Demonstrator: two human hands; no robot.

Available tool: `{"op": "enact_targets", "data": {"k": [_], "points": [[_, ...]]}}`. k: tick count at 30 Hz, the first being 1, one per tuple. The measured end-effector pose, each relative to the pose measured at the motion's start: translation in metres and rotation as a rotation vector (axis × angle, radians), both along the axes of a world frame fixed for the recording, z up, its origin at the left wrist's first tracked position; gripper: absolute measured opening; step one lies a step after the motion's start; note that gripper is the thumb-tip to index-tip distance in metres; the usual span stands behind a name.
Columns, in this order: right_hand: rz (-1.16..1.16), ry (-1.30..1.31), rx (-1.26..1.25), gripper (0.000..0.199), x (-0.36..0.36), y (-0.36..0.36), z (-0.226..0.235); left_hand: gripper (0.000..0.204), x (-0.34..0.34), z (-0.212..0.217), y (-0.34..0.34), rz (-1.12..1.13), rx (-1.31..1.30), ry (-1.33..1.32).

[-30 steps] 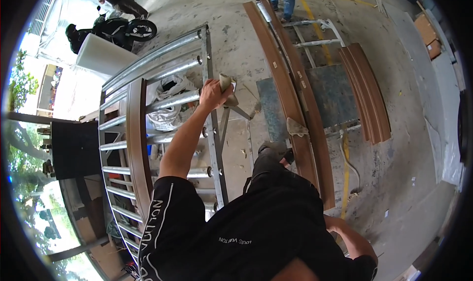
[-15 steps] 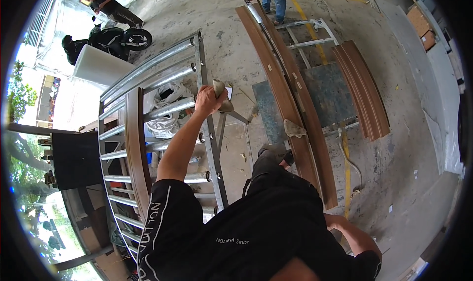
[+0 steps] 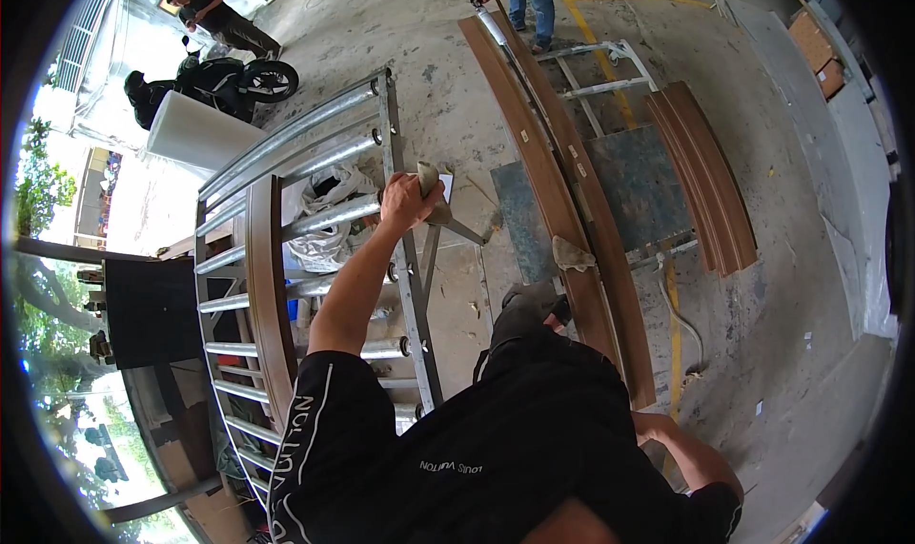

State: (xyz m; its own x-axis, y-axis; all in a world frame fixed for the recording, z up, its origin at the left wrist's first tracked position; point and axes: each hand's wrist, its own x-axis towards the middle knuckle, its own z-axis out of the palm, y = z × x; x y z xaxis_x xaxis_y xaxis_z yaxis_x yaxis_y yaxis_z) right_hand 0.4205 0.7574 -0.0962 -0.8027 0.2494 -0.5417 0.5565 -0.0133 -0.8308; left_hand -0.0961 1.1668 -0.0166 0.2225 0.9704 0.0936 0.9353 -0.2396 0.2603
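- Daylight floods in from the left, burning out the background behind the foliage (image 3: 48,186).
- Bright highlights streak the metal rollers (image 3: 334,216).
- Soft, even light covers the concrete floor (image 3: 429,105).
- The black shirt (image 3: 515,420) swallows most detail.
- Straight edges bow toward a dark circular rim.

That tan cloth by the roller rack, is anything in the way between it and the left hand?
No, nothing that I can see: the left hand has its grip closed on the tan cloth, by the side rail of the roller rack.
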Motion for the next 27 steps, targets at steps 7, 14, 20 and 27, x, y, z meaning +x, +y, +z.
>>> {"op": "enact_targets", "data": {"k": [7,14,20,27], "points": [[0.064,-0.074,-0.037,0.071,0.013,0.007,-0.009,0.045,0.0,0.0,0.001,-0.023,-0.023,0.02],[0.243,0.104,0.313,0.082,0.021,0.009,-0.024,0.046,-0.002,-0.005,0.003,-0.009,-0.009,0.049],[0.293,0.148,0.416,0.071,0.023,0.012,-0.022,0.047,-0.002,-0.006,0.003,-0.011,-0.008,0.04],[0.059,0.006,-0.045,0.066,0.021,0.022,-0.008,0.048,-0.002,-0.01,0.004,-0.013,0.007,0.089]]}}
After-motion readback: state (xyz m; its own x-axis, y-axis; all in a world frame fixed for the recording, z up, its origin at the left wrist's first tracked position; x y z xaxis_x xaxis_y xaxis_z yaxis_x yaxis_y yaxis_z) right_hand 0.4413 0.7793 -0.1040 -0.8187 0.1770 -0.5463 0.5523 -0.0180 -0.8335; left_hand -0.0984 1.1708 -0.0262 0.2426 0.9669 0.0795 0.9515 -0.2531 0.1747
